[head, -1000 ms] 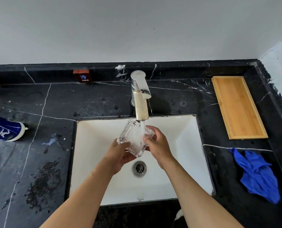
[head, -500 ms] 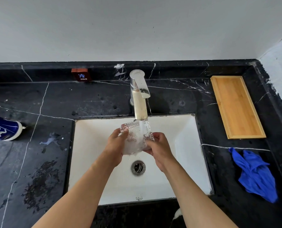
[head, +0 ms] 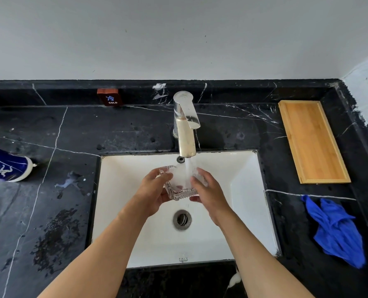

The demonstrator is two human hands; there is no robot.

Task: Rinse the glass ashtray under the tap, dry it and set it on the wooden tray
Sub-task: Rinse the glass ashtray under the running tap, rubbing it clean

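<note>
The square ribbed glass ashtray (head: 179, 186) is held level over the white sink (head: 241, 190), open side up, directly under the running tap (head: 186, 130). The water stream falls into its bowl. My left hand (head: 154, 194) grips its left side with the thumb over the rim. My right hand (head: 206, 193) grips its right side. The wooden tray (head: 312, 140) lies bare on the black counter at the far right. A crumpled blue cloth (head: 335, 229) lies on the counter in front of the tray.
The sink drain (head: 182, 219) is below the hands. A blue bottle (head: 5, 166) lies on its side at the left edge of the black marble counter (head: 60, 136). A small "COLD" sign (head: 110, 97) stands at the back wall. Wet patches mark the left counter.
The ashtray has been turned from tilted on edge to level and open side up, and lowered a little under the stream. Both hands shifted their grip to its sides.
</note>
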